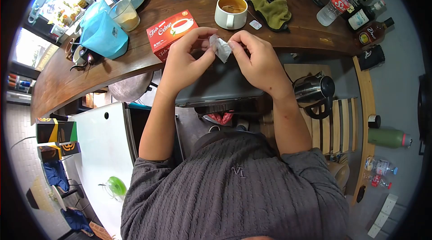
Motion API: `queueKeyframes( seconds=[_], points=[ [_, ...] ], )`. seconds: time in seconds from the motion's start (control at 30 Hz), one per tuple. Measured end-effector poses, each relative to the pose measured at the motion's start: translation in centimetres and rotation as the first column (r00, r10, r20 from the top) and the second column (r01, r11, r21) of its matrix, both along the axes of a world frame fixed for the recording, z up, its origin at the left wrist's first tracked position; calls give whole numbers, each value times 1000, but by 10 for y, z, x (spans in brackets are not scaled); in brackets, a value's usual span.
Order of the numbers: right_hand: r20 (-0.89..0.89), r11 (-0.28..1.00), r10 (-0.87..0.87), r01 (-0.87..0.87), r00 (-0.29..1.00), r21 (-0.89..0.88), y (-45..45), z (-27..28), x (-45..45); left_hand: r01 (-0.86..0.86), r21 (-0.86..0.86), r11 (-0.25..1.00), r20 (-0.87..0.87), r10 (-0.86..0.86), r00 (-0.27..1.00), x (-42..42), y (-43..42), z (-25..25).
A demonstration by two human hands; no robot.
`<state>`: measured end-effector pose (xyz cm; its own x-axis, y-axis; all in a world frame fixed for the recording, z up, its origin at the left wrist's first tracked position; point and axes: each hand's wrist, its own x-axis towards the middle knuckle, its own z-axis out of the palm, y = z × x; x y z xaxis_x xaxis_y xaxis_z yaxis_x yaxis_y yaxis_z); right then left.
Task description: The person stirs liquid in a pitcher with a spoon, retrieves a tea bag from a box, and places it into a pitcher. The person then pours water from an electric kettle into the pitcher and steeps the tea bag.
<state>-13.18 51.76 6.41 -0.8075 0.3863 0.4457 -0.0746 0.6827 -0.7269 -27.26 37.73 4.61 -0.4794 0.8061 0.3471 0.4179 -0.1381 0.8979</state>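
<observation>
Between my two hands is a crumpled, whitish paper wrapper [221, 49], held up at the counter's front edge. My left hand [191, 58] pinches its left side. On the opposite side, the thumb and fingers of my right hand [257, 60] are closed on it. Just beyond stands a white mug [230, 17] with a yellow inside and amber liquid in it. A tea bag tag [255, 24] lies to the mug's right. The red tea box [172, 32] sits left of the mug, close behind my left hand.
A green cloth [271, 12] lies right of the mug. Several bottles [336, 7] stand at the right end of the wooden counter [310, 37]. To the left are a blue container [102, 35] and a clear cup [124, 14]. A kettle [310, 88] stands lower right.
</observation>
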Motion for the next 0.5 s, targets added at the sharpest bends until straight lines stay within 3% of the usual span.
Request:
queueKeyframes(
  seconds=[0.13, 0.17, 0.23, 0.37, 0.5],
  points=[
    [-56, 998, -66, 64, 996, -25, -3, -9, -2, 9, 62, 998, 319, -28, 947, 4, 6, -4],
    [-56, 998, -65, 64, 996, -26, -4, -11, -2, 8, 60, 998, 320, -27, 947, 7, 7, -3],
    [-131, 992, -128, 127, 983, -13, -8, -13, -4, -48, 136, 990, 530, -32, 848, 11, 8, 1],
    [-168, 990, -141, 134, 976, -48, -12, -17, -7, -20, 132, 991, 563, -58, 824, 6, 4, -3],
    [-198, 984, -135, 155, 971, 87, -13, -18, -8, -92, 74, 993, 569, 34, 822, 7, 4, -4]
  ],
)
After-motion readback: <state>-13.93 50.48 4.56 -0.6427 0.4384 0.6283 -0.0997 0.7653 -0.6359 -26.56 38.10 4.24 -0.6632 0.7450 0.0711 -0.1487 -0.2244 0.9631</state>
